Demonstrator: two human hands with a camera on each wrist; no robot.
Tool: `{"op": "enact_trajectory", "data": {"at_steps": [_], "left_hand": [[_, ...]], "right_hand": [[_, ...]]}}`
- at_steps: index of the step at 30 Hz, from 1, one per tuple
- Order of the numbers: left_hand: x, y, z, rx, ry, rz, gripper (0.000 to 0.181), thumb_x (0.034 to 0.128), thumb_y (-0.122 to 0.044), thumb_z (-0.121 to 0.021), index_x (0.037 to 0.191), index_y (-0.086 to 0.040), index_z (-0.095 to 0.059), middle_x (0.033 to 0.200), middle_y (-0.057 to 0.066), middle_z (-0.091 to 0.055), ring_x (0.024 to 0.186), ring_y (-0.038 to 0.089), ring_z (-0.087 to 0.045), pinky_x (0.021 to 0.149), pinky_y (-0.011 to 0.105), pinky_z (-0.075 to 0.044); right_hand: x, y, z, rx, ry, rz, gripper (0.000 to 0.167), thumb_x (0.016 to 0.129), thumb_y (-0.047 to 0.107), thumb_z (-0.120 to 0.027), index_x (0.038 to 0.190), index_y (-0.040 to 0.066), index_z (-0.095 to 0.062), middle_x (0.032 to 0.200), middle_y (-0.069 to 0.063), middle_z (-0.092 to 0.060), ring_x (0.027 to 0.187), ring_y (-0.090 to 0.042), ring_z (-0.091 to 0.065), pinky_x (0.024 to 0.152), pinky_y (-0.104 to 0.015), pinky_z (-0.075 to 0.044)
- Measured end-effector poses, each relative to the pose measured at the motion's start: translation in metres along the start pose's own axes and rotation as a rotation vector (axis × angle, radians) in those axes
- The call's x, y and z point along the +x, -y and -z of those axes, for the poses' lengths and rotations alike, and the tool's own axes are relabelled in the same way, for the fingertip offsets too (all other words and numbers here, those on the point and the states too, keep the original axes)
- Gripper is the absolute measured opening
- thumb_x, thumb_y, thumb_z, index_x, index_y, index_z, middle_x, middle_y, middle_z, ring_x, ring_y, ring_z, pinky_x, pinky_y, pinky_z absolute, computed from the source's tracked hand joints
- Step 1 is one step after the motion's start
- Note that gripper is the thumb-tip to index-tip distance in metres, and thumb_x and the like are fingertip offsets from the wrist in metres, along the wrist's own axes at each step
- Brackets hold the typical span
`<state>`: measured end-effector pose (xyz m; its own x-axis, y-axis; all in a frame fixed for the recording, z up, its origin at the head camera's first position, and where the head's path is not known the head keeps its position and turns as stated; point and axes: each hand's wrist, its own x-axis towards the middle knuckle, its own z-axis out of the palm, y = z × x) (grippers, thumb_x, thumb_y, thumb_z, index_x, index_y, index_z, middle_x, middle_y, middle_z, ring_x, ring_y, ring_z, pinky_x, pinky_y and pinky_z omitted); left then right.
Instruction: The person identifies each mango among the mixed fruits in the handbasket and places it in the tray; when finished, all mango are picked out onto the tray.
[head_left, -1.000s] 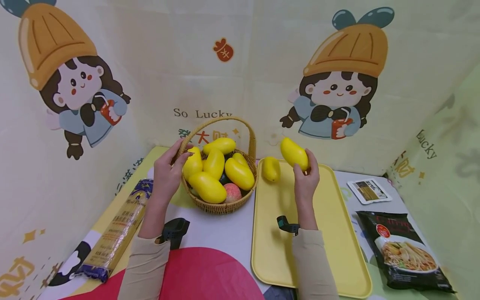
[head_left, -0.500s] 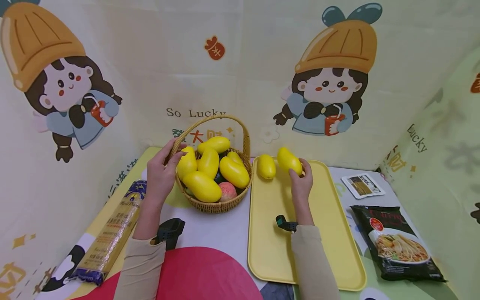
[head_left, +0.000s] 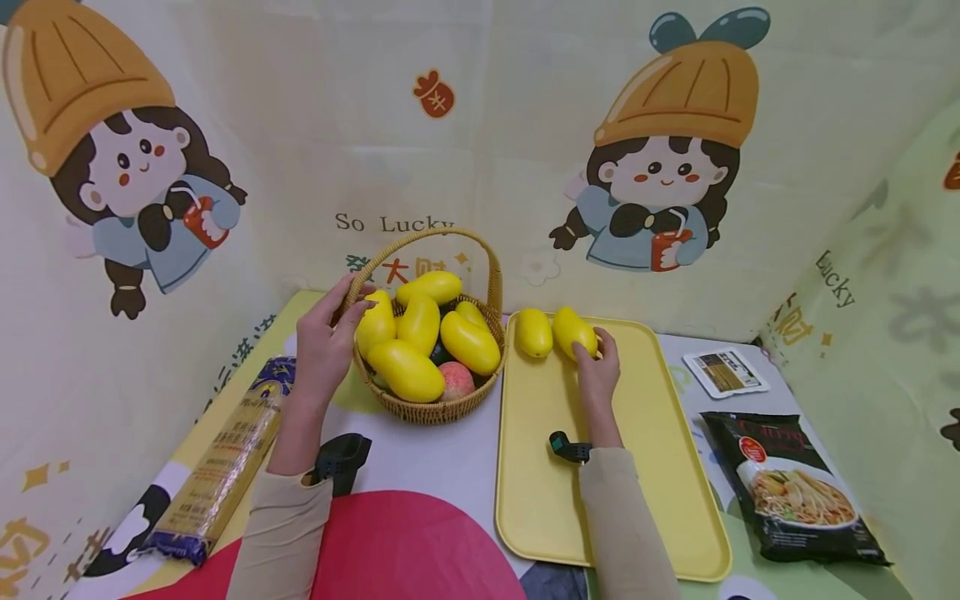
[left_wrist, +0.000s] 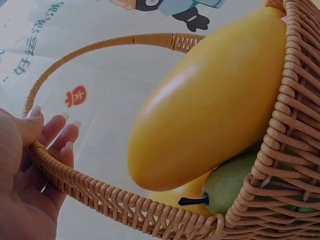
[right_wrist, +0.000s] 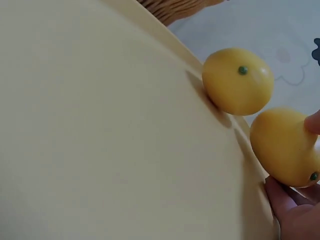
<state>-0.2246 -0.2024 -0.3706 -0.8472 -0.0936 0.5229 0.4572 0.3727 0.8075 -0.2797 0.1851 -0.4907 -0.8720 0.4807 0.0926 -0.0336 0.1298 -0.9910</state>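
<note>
My left hand [head_left: 326, 346] holds the handle [left_wrist: 95, 190] of a wicker basket [head_left: 431, 412] at its left side, fingers curled round it. Several yellow mangoes [head_left: 408, 371] fill the basket, along with a pinkish peach [head_left: 456, 381]. A green pear-like fruit [left_wrist: 230, 185] with a dark stem shows in the left wrist view. At the far end of a yellow tray [head_left: 540, 458], my right hand [head_left: 600, 371] grips a mango [head_left: 574, 332] between thumb and fingers. Beside it on the tray lies another mango [head_left: 535, 333].
A long gold packet [head_left: 225, 467] lies on the left. Right of the tray are a small white flat pack [head_left: 726, 372] and a black noodle bag [head_left: 798, 492]. A printed cloth wall [head_left: 510, 150] stands close behind the basket and tray.
The right hand has lowered its mango to the far end of the tray, next to the other mango. The left hand stays on the basket handle. The head view has shifted slightly.
</note>
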Motion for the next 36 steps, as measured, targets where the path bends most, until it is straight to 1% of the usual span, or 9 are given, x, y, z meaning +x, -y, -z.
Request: {"op": "enact_trajectory", "data": {"at_steps": [2, 7, 12, 17, 20, 24, 28, 32, 36], "left_hand": [[-0.0007, -0.0007, 0.0003, 0.009, 0.000, 0.001, 0.046, 0.1020, -0.021, -0.054, 0.148, -0.024, -0.048, 0.130, 0.009, -0.067, 0.106, -0.002, -0.065, 0.096, 0.009, -0.049], [-0.0009, -0.0027, 0.0011, 0.021, -0.003, -0.001, 0.046, 0.1021, -0.022, -0.054, 0.147, -0.025, -0.049, 0.130, 0.009, -0.067, 0.104, -0.007, -0.063, 0.095, 0.007, -0.048], [-0.0004, -0.0047, 0.0008, 0.017, 0.000, 0.007, 0.045, 0.1023, -0.021, -0.053, 0.147, -0.025, -0.049, 0.130, 0.010, -0.066, 0.105, -0.006, -0.063, 0.095, 0.007, -0.048], [-0.0005, -0.0053, 0.0010, 0.023, 0.002, 0.007, 0.044, 0.1023, -0.020, -0.053, 0.146, -0.025, -0.050, 0.129, 0.009, -0.066, 0.106, -0.004, -0.064, 0.094, 0.007, -0.048], [-0.0004, -0.0060, 0.0005, 0.020, 0.002, 0.000, 0.044, 0.1021, -0.020, -0.054, 0.146, -0.025, -0.051, 0.128, 0.007, -0.067, 0.106, -0.004, -0.064, 0.096, 0.008, -0.048], [0.0005, -0.0079, -0.0003, 0.010, 0.003, -0.008, 0.043, 0.1022, -0.020, -0.054, 0.145, -0.025, -0.052, 0.127, 0.005, -0.067, 0.106, -0.004, -0.064, 0.096, 0.009, -0.049], [0.0004, -0.0094, 0.0000, 0.013, 0.003, 0.002, 0.043, 0.1026, -0.020, -0.053, 0.145, -0.025, -0.052, 0.128, 0.007, -0.067, 0.106, -0.004, -0.064, 0.095, 0.009, -0.049], [-0.0005, -0.0081, 0.0005, 0.025, 0.003, 0.013, 0.044, 0.1028, -0.021, -0.053, 0.146, -0.027, -0.050, 0.130, 0.011, -0.065, 0.108, 0.001, -0.065, 0.095, 0.009, -0.049], [-0.0006, -0.0048, 0.0000, 0.018, 0.003, 0.004, 0.043, 0.1027, -0.024, -0.053, 0.145, -0.030, -0.050, 0.130, 0.009, -0.066, 0.109, 0.005, -0.066, 0.097, 0.010, -0.048]], "right_hand": [[-0.0001, -0.0016, -0.0015, -0.008, -0.001, -0.009, 0.050, 0.093, 0.021, -0.066, 0.140, 0.014, -0.051, 0.139, -0.014, -0.051, 0.114, -0.028, -0.048, 0.094, -0.032, -0.041], [0.0000, -0.0026, -0.0047, -0.032, 0.005, -0.029, 0.052, 0.093, 0.023, -0.067, 0.141, 0.012, -0.049, 0.131, -0.017, -0.055, 0.109, -0.026, -0.050, 0.091, -0.030, -0.043], [0.0003, -0.0006, -0.0053, -0.034, 0.003, -0.045, 0.056, 0.093, 0.027, -0.068, 0.141, 0.009, -0.046, 0.134, -0.017, -0.055, 0.115, -0.027, -0.052, 0.097, -0.035, -0.045], [-0.0005, -0.0005, -0.0040, -0.044, -0.005, -0.068, 0.058, 0.094, 0.030, -0.066, 0.143, 0.009, -0.045, 0.140, -0.015, -0.051, 0.122, -0.028, -0.050, 0.104, -0.039, -0.046], [-0.0012, -0.0001, -0.0026, -0.038, -0.016, -0.062, 0.057, 0.094, 0.030, -0.066, 0.143, 0.008, -0.046, 0.139, -0.015, -0.051, 0.122, -0.029, -0.050, 0.103, -0.039, -0.045], [-0.0011, 0.0002, -0.0007, -0.019, -0.024, -0.043, 0.055, 0.094, 0.028, -0.066, 0.142, 0.007, -0.047, 0.139, -0.015, -0.052, 0.119, -0.028, -0.051, 0.098, -0.036, -0.045], [-0.0006, 0.0003, 0.0004, -0.020, -0.013, -0.026, 0.054, 0.094, 0.027, -0.066, 0.141, 0.007, -0.048, 0.141, -0.014, -0.052, 0.118, -0.028, -0.051, 0.095, -0.032, -0.044], [-0.0004, 0.0002, 0.0007, -0.030, 0.018, -0.009, 0.053, 0.094, 0.026, -0.066, 0.141, 0.007, -0.050, 0.142, -0.014, -0.052, 0.118, -0.030, -0.051, 0.097, -0.036, -0.045], [-0.0003, -0.0003, 0.0011, -0.044, 0.037, -0.007, 0.053, 0.094, 0.026, -0.066, 0.141, 0.007, -0.050, 0.143, -0.015, -0.051, 0.121, -0.031, -0.051, 0.102, -0.041, -0.046]]}}
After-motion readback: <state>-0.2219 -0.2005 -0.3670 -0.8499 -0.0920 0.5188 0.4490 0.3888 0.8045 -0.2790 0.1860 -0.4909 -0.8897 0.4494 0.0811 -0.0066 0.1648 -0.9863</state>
